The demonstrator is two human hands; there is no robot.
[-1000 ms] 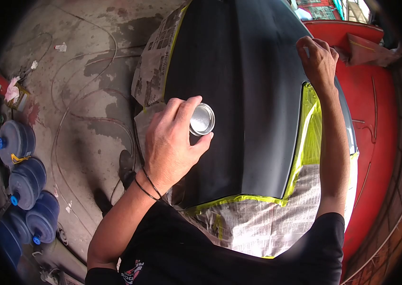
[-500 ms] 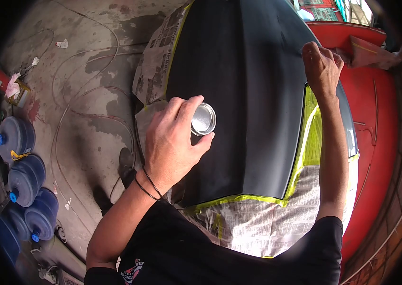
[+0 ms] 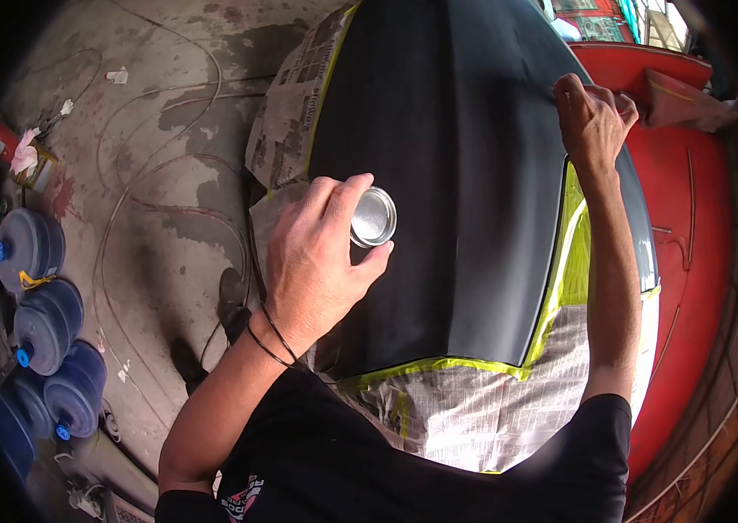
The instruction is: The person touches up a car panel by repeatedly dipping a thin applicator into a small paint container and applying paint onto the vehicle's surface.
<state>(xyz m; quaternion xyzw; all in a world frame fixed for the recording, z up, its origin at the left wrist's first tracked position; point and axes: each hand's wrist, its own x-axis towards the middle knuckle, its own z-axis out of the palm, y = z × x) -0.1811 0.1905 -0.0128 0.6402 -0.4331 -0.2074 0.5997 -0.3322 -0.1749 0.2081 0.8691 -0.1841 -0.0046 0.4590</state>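
Observation:
My left hand (image 3: 315, 248) is closed around a small round metal tin (image 3: 374, 217), gripping its rim between thumb and fingers. The tin's flat silvery end faces up at me, above the dark car hood (image 3: 404, 288). Over the hood's right side, farther from my body, my right hand (image 3: 594, 122) has its fingers curled in a pinch. Whatever lies between those fingers is hidden from this angle. Yellow-green masking tape (image 3: 439, 364) borders the hood, with newspaper (image 3: 473, 418) spread along the near edge and more newspaper (image 3: 289, 126) on the left side.
Several blue water jugs (image 3: 48, 324) lie at the left. A thin hose (image 3: 110, 235) loops across the concrete floor (image 3: 160, 288). To the right is a red surface (image 3: 691, 288), with a reddish bag-like piece (image 3: 681, 103) near its top. A small box (image 3: 38, 174) with pink crumpled paper stands at far left.
My right hand has turned slightly, with its fingers still curled. My left hand keeps the tin in nearly the same spot. The view has shifted a little.

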